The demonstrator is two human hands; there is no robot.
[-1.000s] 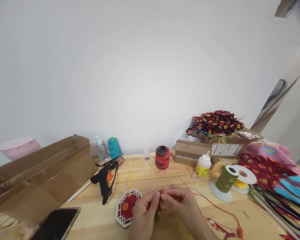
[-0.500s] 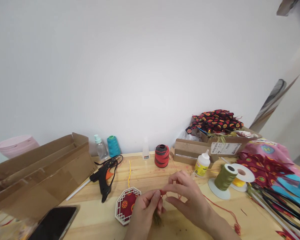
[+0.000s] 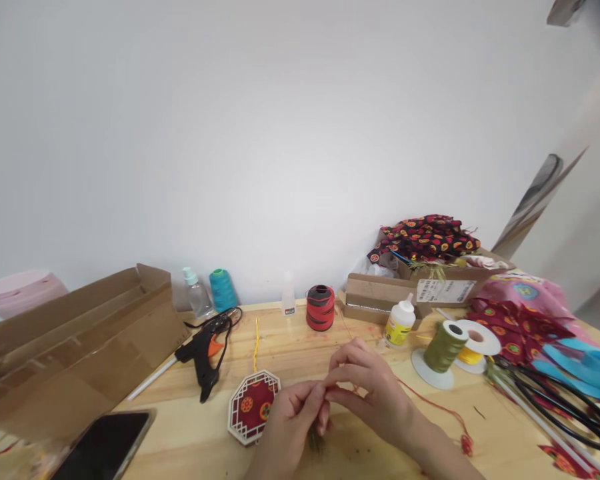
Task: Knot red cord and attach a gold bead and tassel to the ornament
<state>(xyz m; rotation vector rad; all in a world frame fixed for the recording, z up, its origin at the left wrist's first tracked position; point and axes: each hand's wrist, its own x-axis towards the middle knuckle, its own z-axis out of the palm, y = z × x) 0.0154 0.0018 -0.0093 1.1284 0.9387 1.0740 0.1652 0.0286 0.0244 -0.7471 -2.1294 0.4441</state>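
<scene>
My left hand (image 3: 296, 415) is closed around an olive-green tassel (image 3: 315, 441), whose strands hang below the fingers. My right hand (image 3: 367, 381) meets it at the fingertips, thumb and forefinger pinched on a red cord that is mostly hidden there. More of the red cord (image 3: 437, 405) trails over the table behind my right wrist, ending in a small bunch. Left of my hands lies an octagonal lattice frame (image 3: 253, 408) with dark red patterned fabric and a yellow cord (image 3: 256, 347) at its top, partly covered by my left hand.
A black glue gun (image 3: 205, 360), a phone (image 3: 103, 445) and a long cardboard box (image 3: 105, 347) are at left. Behind stand a red cord spool (image 3: 321, 312) and small bottles. At right are a glue bottle (image 3: 399, 325), a green thread spool (image 3: 445, 347), scissors (image 3: 555, 407) and fabric.
My right thumb has come up against the forefinger, closing the gap between them. The red bit seen at the fingertips is now covered. The view has shifted slightly.
</scene>
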